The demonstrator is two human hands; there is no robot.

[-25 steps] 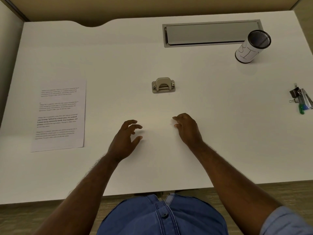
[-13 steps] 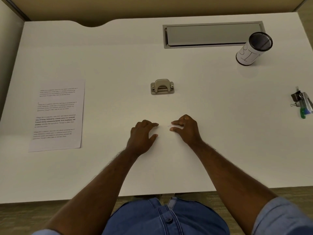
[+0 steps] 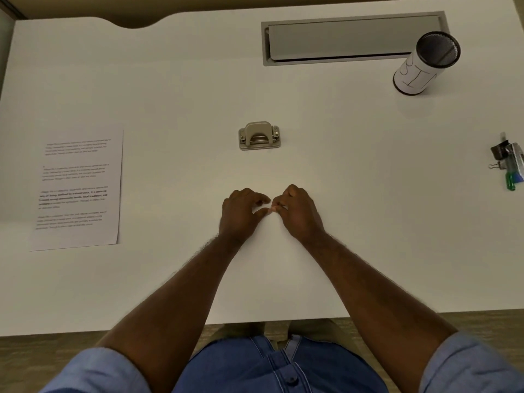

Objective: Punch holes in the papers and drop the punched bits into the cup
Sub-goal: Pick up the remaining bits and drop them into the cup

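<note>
A printed paper sheet (image 3: 76,188) lies flat at the left of the white desk (image 3: 170,95). The small beige hole punch (image 3: 259,136) stands at the desk's middle, untouched. At the far right stands a black mesh cup (image 3: 425,63) wrapped in white paper. My left hand (image 3: 241,214) and my right hand (image 3: 297,214) rest close together on the desk, below the punch. Left index and thumb are curled and slightly apart. The right fingertips are pinched together on the surface, touching the left thumb tip. No punched bits are visible between them.
A grey cable hatch (image 3: 340,41) is set into the desk's far side, beside the cup. Binder clips and a green-tipped item (image 3: 509,163) lie at the right edge. The desk's near edge runs just above my blue shirt.
My left hand has slid right across the desk until its fingertips meet the right hand's. My right hand's fingers have curled into a pinch. Paper, punch and cup have not moved.
</note>
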